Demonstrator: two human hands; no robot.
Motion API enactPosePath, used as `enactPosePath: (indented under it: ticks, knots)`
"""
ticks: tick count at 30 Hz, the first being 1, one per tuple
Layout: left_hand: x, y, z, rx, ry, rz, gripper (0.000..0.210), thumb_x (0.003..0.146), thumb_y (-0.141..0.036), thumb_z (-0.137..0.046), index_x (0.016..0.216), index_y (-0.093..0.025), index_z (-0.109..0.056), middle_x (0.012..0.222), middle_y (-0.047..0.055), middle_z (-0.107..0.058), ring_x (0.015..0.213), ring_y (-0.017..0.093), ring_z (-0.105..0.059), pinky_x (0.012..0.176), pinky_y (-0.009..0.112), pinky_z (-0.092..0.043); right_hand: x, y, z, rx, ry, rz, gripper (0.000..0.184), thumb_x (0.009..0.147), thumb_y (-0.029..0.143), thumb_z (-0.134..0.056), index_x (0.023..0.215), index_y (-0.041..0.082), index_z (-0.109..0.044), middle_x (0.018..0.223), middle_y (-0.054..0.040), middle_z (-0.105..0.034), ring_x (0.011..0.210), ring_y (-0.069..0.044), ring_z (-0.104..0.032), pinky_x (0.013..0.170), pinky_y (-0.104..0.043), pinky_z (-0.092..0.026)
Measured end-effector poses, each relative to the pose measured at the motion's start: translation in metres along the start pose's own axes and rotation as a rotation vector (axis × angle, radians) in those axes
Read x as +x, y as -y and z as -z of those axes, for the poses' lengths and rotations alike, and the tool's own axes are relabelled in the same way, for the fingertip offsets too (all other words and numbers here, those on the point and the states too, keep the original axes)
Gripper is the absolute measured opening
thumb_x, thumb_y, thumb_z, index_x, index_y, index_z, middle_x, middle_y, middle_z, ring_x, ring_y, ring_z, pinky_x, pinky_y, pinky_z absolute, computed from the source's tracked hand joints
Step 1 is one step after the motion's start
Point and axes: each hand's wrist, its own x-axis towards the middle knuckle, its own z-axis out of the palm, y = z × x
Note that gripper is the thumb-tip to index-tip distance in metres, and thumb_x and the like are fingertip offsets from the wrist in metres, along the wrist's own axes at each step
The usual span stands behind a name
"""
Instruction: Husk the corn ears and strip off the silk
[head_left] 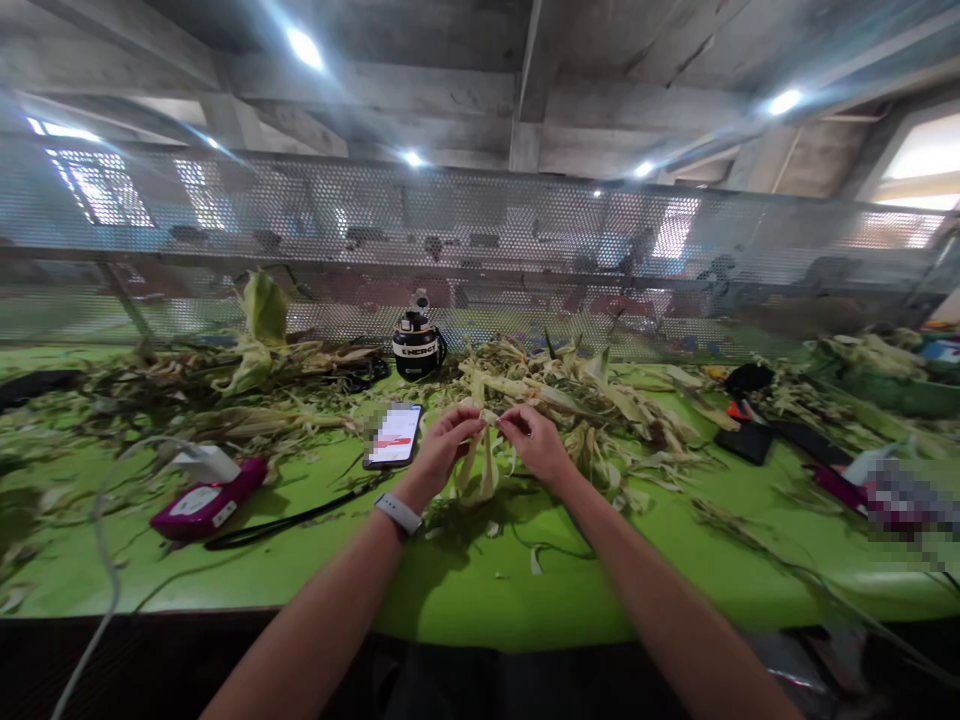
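Over the middle of the green table, my left hand (448, 442) and my right hand (534, 440) are close together, fingertips pinched. Between them is a pale corn husk (480, 475), its strips hanging below the fingers. Both hands appear to grip its upper part; the exact spot at the fingertips is small and partly covered. A light-coloured band (398, 513) is on my left wrist. Just behind the hands spreads a pile of dry corn husks (577, 392). To the left of my left hand lies a phone (395, 436) with its screen lit.
A black jug labelled ENERGY (417, 350) stands at the back, before a perforated metal screen (480, 230). More husks (262, 315) lie left. A purple power strip (210, 505) with a white cable and a black strap (300, 520) are at left. A dark flat object (744, 441) lies right.
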Motion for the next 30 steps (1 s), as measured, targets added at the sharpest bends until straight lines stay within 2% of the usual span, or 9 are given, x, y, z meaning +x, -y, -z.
enactPosePath:
  ticks: [4,8,10,13,19,27,30]
  knots:
    - [-0.0013,-0.0041,0.0000,-0.015,0.010,0.098,0.028,0.052,-0.025,-0.071,0.077,-0.018,-0.059,0.061,-0.005,-0.058,0.053,0.009,-0.052,0.050,0.019,-0.040,0.0006,-0.0031,0.0002,0.009,-0.024,0.015,0.019,0.082,0.036,-0.052,0.077,0.019,-0.058,0.066,-0.0002,-0.058,0.061,-0.014,-0.052,0.060,-0.026,-0.042]
    - [-0.0042,-0.0047,-0.0013,-0.022,0.056,0.187,0.025,0.059,-0.031,-0.069,0.077,-0.019,-0.057,0.062,-0.005,-0.056,0.050,0.008,-0.051,0.042,0.017,-0.033,-0.0001,-0.0022,-0.0001,0.020,0.042,0.041,0.017,0.082,0.035,-0.053,0.078,0.019,-0.057,0.067,-0.0002,-0.057,0.061,-0.014,-0.052,0.059,-0.026,-0.042]
    - [-0.0039,-0.0032,-0.0014,-0.018,0.083,0.166,0.031,0.059,-0.038,-0.074,0.077,-0.018,-0.058,0.062,-0.005,-0.056,0.048,0.006,-0.049,0.041,0.016,-0.031,-0.0003,-0.0018,-0.0004,0.023,0.056,0.050,0.016,0.082,0.034,-0.052,0.078,0.020,-0.057,0.067,-0.0004,-0.057,0.062,-0.014,-0.052,0.059,-0.026,-0.042]
    - [-0.0016,-0.0005,-0.0010,-0.003,0.113,0.076,0.039,0.053,-0.041,-0.082,0.076,-0.017,-0.061,0.062,-0.004,-0.057,0.048,0.005,-0.048,0.045,0.016,-0.034,0.0003,-0.0035,-0.0006,0.027,0.037,0.053,0.016,0.082,0.035,-0.053,0.078,0.020,-0.058,0.068,-0.0005,-0.058,0.063,-0.014,-0.052,0.060,-0.026,-0.043]
    - [0.0027,0.0026,0.0006,-0.023,0.133,-0.012,0.042,0.050,-0.042,-0.084,0.080,-0.017,-0.068,0.072,-0.001,-0.066,0.063,0.010,-0.057,0.059,0.020,-0.044,0.0030,-0.0089,0.0017,0.052,-0.028,0.008,0.018,0.081,0.036,-0.053,0.079,0.019,-0.058,0.067,-0.0007,-0.060,0.061,-0.014,-0.053,0.060,-0.026,-0.044]
    - [0.0005,0.0011,0.0030,0.023,0.115,0.037,0.042,0.052,-0.041,-0.083,0.082,-0.017,-0.068,0.070,-0.001,-0.064,0.055,0.008,-0.054,0.053,0.020,-0.041,0.0029,-0.0037,0.0021,0.067,0.050,-0.031,0.025,0.076,0.043,-0.060,0.075,0.018,-0.059,0.064,0.0003,-0.059,0.059,-0.013,-0.052,0.058,-0.026,-0.042]
    - [-0.0003,0.0008,0.0016,0.063,0.100,0.011,0.040,0.053,-0.042,-0.082,0.079,-0.017,-0.066,0.070,-0.002,-0.063,0.058,0.009,-0.054,0.054,0.020,-0.041,0.0030,-0.0030,0.0013,0.088,0.049,-0.036,0.028,0.075,0.045,-0.062,0.074,0.018,-0.060,0.063,0.0004,-0.059,0.058,-0.013,-0.052,0.057,-0.025,-0.043]
